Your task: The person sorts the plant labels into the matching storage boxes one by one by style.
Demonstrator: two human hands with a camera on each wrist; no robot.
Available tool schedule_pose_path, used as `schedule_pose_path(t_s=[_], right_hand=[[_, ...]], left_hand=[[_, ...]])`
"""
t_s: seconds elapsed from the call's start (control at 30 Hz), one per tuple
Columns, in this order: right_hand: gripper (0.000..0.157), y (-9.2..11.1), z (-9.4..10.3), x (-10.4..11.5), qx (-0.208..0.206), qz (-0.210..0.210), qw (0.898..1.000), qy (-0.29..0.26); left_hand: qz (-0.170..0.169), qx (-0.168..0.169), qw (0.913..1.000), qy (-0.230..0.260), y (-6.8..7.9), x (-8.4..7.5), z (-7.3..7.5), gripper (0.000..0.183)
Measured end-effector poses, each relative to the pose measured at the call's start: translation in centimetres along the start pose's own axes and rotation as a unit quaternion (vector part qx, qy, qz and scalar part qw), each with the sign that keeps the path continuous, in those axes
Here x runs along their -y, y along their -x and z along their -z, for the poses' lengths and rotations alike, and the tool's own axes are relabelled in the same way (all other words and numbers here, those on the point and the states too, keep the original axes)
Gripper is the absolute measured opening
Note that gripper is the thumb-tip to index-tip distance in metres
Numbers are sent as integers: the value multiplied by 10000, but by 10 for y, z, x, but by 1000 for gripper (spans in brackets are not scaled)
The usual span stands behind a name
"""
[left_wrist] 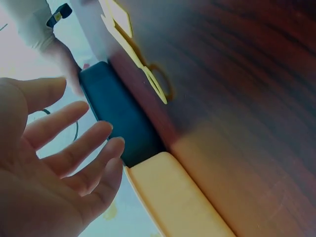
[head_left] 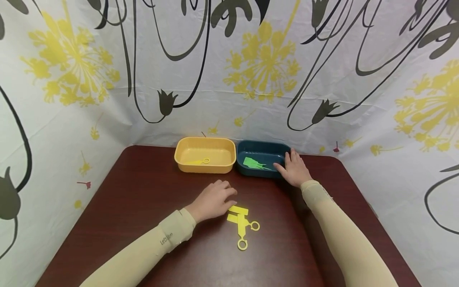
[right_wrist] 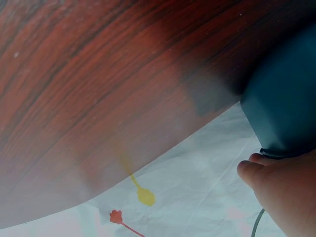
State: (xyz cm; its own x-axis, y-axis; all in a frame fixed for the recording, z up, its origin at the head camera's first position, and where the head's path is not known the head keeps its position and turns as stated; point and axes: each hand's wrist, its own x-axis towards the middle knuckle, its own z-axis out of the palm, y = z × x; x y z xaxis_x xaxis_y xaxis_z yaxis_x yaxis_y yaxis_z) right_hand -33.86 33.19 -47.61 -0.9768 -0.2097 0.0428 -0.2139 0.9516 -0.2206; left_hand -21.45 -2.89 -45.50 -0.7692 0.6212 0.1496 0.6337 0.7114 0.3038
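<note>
Several flat yellow tags with ring ends (head_left: 242, 225) lie overlapping on the table. My left hand (head_left: 213, 201) hovers at their far left edge, its thumb close to the top tag. In the left wrist view, the fingers (left_wrist: 81, 145) are spread and loosely bent, with nothing held. My right hand (head_left: 295, 169) grips the right end of a dark blue bin (head_left: 263, 147), thumb over the rim and fingers along the outer side. Green flat pieces (head_left: 254, 163) lie inside this bin. The right wrist view shows fingertips (right_wrist: 249, 173) right at the rim.
A yellow bin (head_left: 206, 168) stands beside the blue one, with a yellow ring-ended tag (head_left: 201, 161) inside. Both are at the far edge of the dark red-brown table (head_left: 143, 191). Patterned white cloth (head_left: 197, 115) hangs behind and on both sides.
</note>
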Motion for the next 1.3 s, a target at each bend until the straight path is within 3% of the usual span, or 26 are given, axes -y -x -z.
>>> schedule_pose_path(t_s=[0.33,0.67,0.9,1.3], right_hand=[[102,-1,-2,-2,-14,4,10000,-47],[102,-1,-1,-2,26,24,10000,-26],[102,-1,0,-3,48,0,10000,-49],[103,-1,-1,0,6,-28,10000,-70]], left_hand=[[-426,582,9972,-203,7,-10,-11,34],[-495,965,9928,-500,9,-13,-22,37],[-594,904,9918,-682,7,-13,-22,31],[-472,647,9949,-612,3,-10,-28,15]])
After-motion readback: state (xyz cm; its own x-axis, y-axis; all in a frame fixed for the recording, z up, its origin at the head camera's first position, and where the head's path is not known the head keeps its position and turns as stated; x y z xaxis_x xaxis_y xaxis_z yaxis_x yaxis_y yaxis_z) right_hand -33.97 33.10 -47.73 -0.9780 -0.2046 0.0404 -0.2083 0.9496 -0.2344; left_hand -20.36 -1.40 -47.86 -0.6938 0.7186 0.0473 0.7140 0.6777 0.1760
